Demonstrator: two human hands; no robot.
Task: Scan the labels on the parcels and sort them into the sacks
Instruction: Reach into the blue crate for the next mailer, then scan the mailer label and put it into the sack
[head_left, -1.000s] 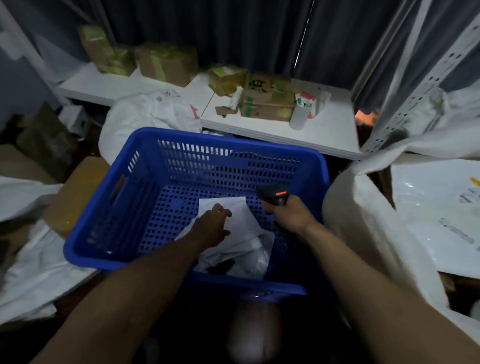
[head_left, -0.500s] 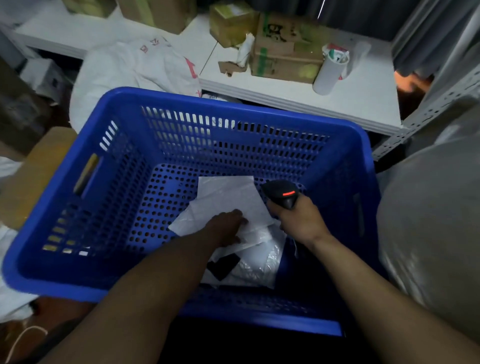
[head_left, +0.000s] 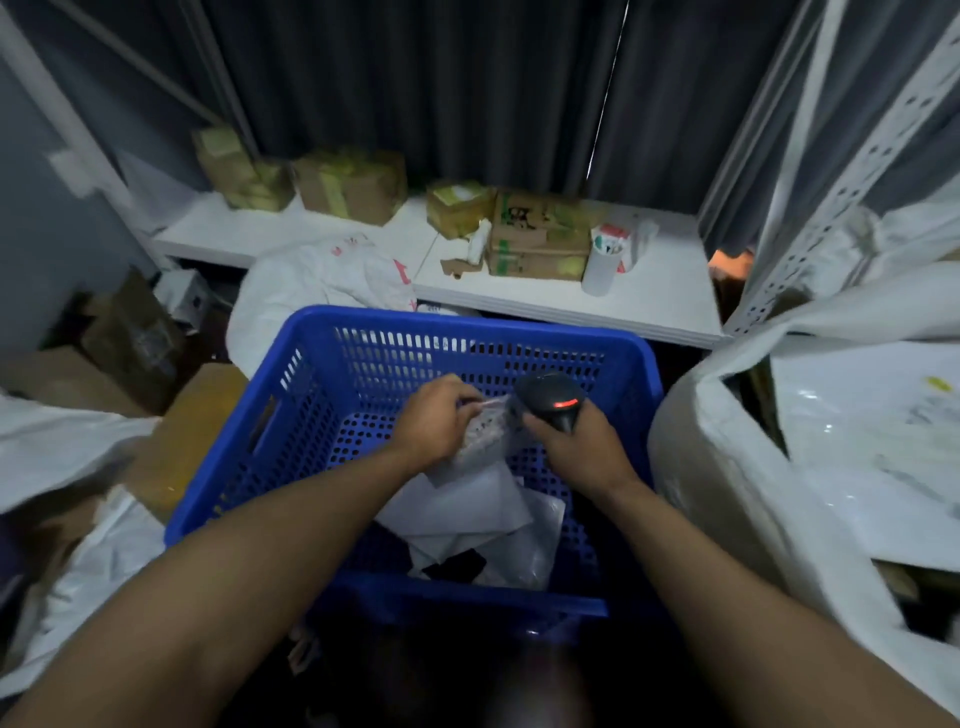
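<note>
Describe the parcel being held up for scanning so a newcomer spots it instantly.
Find the big blue basket in the middle. Above its floor, the left hand holds a small translucent plastic packet beside the black scanner in the right hand. Unlike the flat white parcels lying below, it is see-through and held aloft.

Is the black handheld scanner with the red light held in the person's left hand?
No, the right hand grips the black handheld scanner, while the left hand holds a small clear plastic parcel.
</note>
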